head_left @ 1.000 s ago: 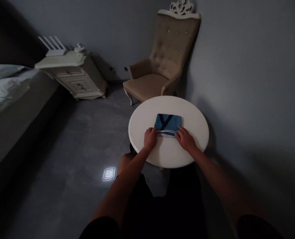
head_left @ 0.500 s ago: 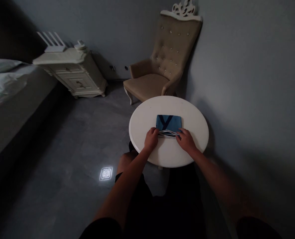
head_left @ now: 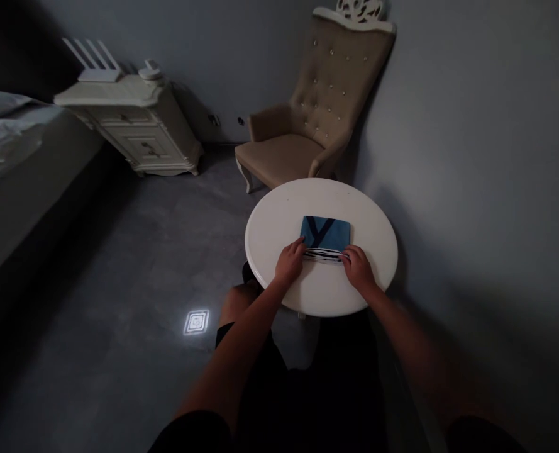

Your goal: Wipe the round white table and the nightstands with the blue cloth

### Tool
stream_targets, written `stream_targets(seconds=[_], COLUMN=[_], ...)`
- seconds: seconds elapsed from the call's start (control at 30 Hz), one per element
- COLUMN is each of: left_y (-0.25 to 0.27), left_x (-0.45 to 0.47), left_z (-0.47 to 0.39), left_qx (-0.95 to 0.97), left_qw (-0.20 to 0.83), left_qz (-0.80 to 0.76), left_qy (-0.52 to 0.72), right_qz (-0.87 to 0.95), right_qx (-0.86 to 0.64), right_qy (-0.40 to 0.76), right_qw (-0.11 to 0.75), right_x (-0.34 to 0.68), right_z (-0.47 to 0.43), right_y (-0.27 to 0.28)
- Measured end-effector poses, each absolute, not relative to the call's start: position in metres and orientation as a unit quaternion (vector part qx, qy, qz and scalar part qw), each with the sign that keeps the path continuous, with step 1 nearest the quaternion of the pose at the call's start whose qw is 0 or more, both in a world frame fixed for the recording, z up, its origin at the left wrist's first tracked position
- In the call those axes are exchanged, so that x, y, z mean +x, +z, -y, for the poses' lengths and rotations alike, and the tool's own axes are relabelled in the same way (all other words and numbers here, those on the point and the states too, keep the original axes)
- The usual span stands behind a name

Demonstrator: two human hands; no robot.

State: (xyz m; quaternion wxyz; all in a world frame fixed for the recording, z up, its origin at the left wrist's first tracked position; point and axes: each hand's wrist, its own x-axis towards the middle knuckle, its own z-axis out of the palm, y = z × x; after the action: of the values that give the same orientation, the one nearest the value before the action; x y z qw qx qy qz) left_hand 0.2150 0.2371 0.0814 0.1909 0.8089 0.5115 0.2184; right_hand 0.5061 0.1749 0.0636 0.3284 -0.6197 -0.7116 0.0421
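Note:
A folded blue cloth (head_left: 331, 234) with a dark Y-shaped band lies flat on a round white table (head_left: 279, 211). Along its near side, white-edged layers show stacked one on another. My left hand (head_left: 290, 261) grips the cloth's near left corner, fingers bent around the edge. At the near right corner, my right hand (head_left: 357, 265) has its thumb and fingers closed on the layered edge. The fingertips under the cloth are partly hidden.
Behind the table stands a tan tufted armchair (head_left: 279, 157). A white nightstand (head_left: 147, 141) with a router (head_left: 100, 74) is at the back left, beside a bed (head_left: 38, 151). The grey wall (head_left: 472, 157) runs close on the right.
The cloth's near layers look flatter and more even, and the cloth sits slightly farther right. Both hands stay at its near corners. The view has shifted a little.

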Motion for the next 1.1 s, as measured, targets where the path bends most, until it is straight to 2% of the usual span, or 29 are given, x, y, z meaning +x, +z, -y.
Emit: stream_targets(seconds=[0.33,0.7,1.1], left_y=[0.073,0.070,0.072], left_x=[0.218,0.219,0.212], left_z=[-0.238,-0.230,-0.220], left_qx=[0.840,0.861,0.882], left_qw=[0.137,0.040,0.068], left_qz=[-0.471,-0.457,-0.417], left_qy=[0.232,0.221,0.208], right_qz=[0.749,0.722,0.717], right_qx=[-0.607,-0.617,-0.651], right_qy=[0.020,0.018,0.018], right_qw=[0.264,0.311,0.248], right_x=[0.513,0.513,0.506], right_z=[-0.166,-0.164,-0.154], right_y=[0.065,0.054,0.065])
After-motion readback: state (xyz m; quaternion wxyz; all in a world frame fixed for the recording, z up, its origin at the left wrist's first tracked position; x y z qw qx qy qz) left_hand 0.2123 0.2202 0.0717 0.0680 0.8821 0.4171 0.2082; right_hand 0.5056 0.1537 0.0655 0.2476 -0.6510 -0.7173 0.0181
